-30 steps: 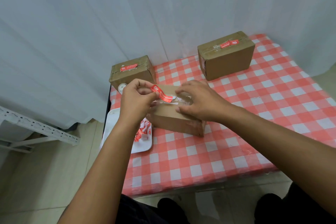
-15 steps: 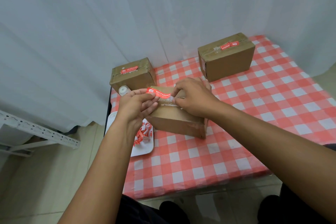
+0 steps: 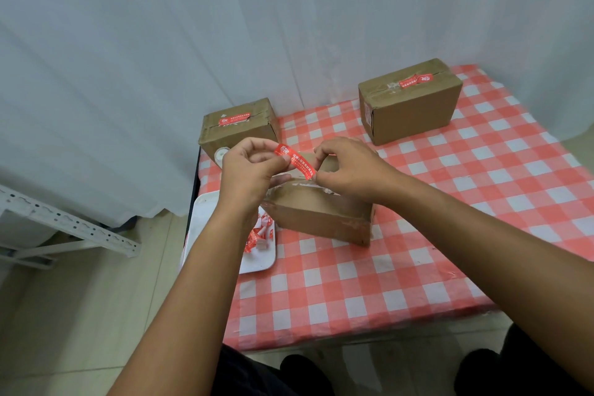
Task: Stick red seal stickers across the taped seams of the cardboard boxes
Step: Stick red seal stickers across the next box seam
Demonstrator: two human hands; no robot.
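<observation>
Three brown cardboard boxes are sitting on the red-and-white checked tablecloth [image 3: 418, 235] in my head view, the only one I am getting. The nearest brown cardboard box [image 3: 321, 219] is lying just in front of both hands, its taped top seam facing up and partly hidden by the fingers. I am seeing the left hand [image 3: 250, 177] pinching the upper left end of a long red seal sticker with white print [image 3: 295, 161] between thumb and curled fingers. The right hand [image 3: 350, 170] is pinching the lower right end of that same sticker, its fingers curled. The sticker is stretching tilted between the two hands, just above the box top; I cannot tell whether its lower end is touching the tape.

The small brown cardboard box at the back left [image 3: 238, 128] is standing against the white curtain [image 3: 225, 26] and is already wearing a red seal [image 3: 234, 119] across its seam. The larger brown cardboard box at the back right [image 3: 411, 106] is standing well apart from the hands and is also carrying a red seal [image 3: 416, 80] on top.

A white rectangular tray [image 3: 260, 260] is lying at the table's left edge, beside the nearest box, holding a heap of loose red and white sticker pieces [image 3: 260, 235]. A pale metal slotted rack [image 3: 64, 225] is showing at the far left over the tiled floor.
</observation>
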